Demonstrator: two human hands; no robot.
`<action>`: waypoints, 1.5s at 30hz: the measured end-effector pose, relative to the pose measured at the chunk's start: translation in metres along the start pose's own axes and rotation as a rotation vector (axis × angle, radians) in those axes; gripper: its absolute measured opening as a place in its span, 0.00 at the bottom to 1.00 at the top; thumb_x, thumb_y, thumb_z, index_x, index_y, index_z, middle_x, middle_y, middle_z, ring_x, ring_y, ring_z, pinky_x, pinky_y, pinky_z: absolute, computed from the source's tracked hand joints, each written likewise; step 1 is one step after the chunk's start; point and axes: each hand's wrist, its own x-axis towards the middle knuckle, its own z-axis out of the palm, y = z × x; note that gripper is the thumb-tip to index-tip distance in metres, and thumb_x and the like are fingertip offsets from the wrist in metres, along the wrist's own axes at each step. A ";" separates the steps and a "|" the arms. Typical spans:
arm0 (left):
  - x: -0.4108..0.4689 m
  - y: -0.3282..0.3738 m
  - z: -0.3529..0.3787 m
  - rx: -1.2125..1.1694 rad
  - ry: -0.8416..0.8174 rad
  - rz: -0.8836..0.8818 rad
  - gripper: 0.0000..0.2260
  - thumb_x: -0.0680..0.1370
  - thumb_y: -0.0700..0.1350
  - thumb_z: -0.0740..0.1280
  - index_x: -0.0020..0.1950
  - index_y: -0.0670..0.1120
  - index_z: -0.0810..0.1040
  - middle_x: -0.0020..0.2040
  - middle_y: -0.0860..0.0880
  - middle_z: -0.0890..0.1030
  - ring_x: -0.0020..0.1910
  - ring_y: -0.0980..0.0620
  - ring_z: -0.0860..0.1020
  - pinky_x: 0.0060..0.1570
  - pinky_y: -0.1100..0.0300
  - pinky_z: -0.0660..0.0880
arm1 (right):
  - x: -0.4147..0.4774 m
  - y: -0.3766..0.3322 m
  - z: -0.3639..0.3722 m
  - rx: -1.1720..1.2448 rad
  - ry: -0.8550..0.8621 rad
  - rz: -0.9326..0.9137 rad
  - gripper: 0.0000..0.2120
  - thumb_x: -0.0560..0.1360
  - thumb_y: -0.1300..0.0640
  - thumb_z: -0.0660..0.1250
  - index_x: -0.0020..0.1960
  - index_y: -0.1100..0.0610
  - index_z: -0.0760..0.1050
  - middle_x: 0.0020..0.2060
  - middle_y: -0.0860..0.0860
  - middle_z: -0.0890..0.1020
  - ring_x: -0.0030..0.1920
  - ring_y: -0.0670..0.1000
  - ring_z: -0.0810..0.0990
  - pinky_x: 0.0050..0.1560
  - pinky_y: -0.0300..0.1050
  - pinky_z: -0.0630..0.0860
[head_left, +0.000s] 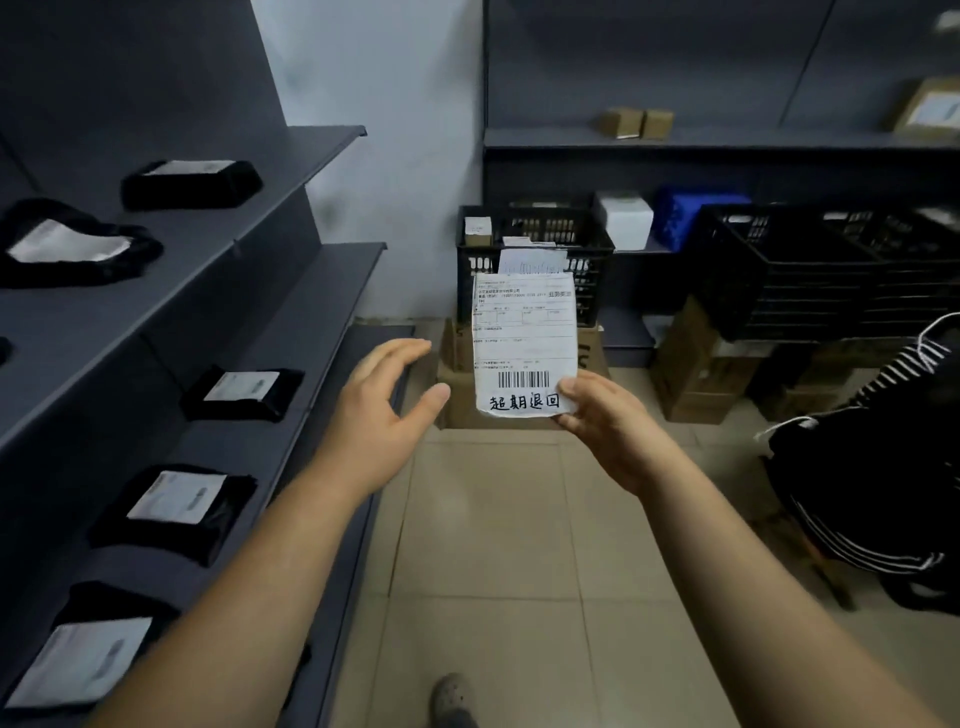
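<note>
While the right hand (608, 421) pinched the slip (524, 338) by its lower right corner, upright in mid-air before the crate (597, 249), I logged the left hand (382, 410) as released: fingers spread, just beside the slip's left edge, not touching. My read: label-checking step. Next move called for a second grip, or matching a parcel (241, 392) on the shelves (291, 291).

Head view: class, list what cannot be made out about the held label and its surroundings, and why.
The label: the fine print above the barcode is too small to read, and its back faces away.
The right hand: the fingers behind the label are hidden by the paper.
The black crate: its contents are partly covered by the label.
The shelf parcels: their stickers are blurred.
</note>
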 end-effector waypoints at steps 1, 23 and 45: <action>0.025 -0.015 0.008 -0.013 -0.010 -0.005 0.19 0.76 0.52 0.67 0.67 0.50 0.75 0.64 0.59 0.72 0.66 0.62 0.69 0.65 0.72 0.61 | 0.028 -0.002 -0.003 -0.010 0.004 -0.003 0.15 0.70 0.55 0.67 0.56 0.57 0.80 0.51 0.51 0.86 0.49 0.45 0.83 0.50 0.37 0.75; 0.510 -0.223 0.228 -0.052 -0.163 -0.081 0.18 0.78 0.48 0.68 0.67 0.50 0.74 0.65 0.56 0.73 0.65 0.61 0.69 0.65 0.66 0.63 | 0.533 -0.030 -0.183 -0.022 0.142 0.125 0.33 0.62 0.45 0.74 0.63 0.58 0.77 0.58 0.55 0.83 0.61 0.54 0.80 0.62 0.48 0.71; 0.774 -0.430 0.355 -0.070 -0.285 -0.342 0.18 0.79 0.50 0.66 0.69 0.54 0.72 0.66 0.60 0.69 0.63 0.61 0.66 0.62 0.61 0.64 | 0.892 -0.001 -0.258 -0.125 0.169 0.488 0.28 0.67 0.42 0.77 0.61 0.55 0.79 0.58 0.52 0.81 0.57 0.52 0.82 0.64 0.46 0.75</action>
